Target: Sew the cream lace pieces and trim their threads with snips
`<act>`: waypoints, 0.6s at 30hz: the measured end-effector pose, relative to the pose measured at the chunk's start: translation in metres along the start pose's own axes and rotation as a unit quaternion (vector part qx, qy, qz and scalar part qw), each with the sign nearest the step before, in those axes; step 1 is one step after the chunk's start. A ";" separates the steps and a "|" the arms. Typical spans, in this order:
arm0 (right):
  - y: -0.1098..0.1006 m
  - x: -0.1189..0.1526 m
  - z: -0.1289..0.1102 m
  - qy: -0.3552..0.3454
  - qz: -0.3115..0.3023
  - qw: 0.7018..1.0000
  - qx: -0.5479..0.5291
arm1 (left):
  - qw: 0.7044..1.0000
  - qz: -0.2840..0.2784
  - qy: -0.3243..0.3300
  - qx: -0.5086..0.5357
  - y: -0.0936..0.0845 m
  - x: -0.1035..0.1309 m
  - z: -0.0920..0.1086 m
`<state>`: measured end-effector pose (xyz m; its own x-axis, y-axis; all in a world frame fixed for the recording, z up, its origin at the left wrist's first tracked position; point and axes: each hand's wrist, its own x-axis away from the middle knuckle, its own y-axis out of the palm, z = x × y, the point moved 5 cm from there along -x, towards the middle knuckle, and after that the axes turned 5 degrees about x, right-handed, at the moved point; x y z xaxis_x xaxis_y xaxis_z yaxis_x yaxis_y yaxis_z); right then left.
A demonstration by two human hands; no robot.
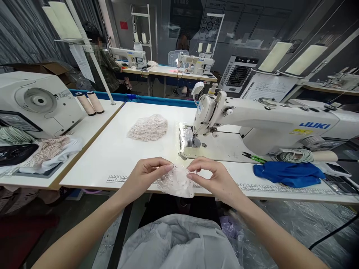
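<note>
Left hand (150, 173) and right hand (211, 177), lower centre, pinch the lace (178, 183) at its edges, aptly: seemingly light, limp, delicate.

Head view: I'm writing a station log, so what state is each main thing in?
Left hand: thumb and finger closed on lace
Right hand: thumb and finger closed on lace
Held lace: loosely draped between the hands
Other lace: lying spread out
Right-hand sewing machine: upright; whether running, cannot tell
Blue cloth: bunched
Pale green cord: coiled
Two peach spools: standing upright
Green-handled snips: lying down
</note>
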<state>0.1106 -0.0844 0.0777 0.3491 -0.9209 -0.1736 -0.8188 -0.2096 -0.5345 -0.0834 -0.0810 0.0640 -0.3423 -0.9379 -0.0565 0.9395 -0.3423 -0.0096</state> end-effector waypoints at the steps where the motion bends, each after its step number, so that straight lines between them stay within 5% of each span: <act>1: 0.001 -0.003 -0.002 -0.006 -0.003 1.000 0.005 | 0.999 0.009 0.033 -0.024 -0.001 0.002 0.006; 4: 0.004 -0.015 -0.009 0.012 -0.024 1.000 -0.013 | 0.968 0.037 0.185 -0.163 0.000 0.014 0.028; 9: 0.014 -0.031 -0.024 0.022 -0.068 0.990 -0.122 | 0.794 -0.043 0.433 -0.424 0.031 0.053 0.033; 11: 0.017 -0.037 -0.028 0.014 -0.072 0.987 -0.140 | 0.765 -0.071 0.465 -0.441 0.035 0.061 0.026; 14: 0.024 -0.044 -0.029 0.023 -0.090 0.984 -0.152 | 0.799 0.028 0.453 -0.395 0.012 0.052 0.029; 16: 0.027 -0.049 -0.029 0.027 -0.113 0.980 -0.163 | 0.864 0.121 0.361 -0.330 -0.018 0.029 0.033; 18: 0.028 -0.054 -0.031 0.024 -0.146 0.974 -0.173 | 0.932 0.069 0.260 -0.243 -0.037 -0.001 0.031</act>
<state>0.0548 -0.0508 0.0975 0.5754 -0.8178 -0.0122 -0.7948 -0.5556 -0.2441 -0.1183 -0.0693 0.0950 -0.2863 -0.7737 -0.5651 0.9107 -0.0364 -0.4115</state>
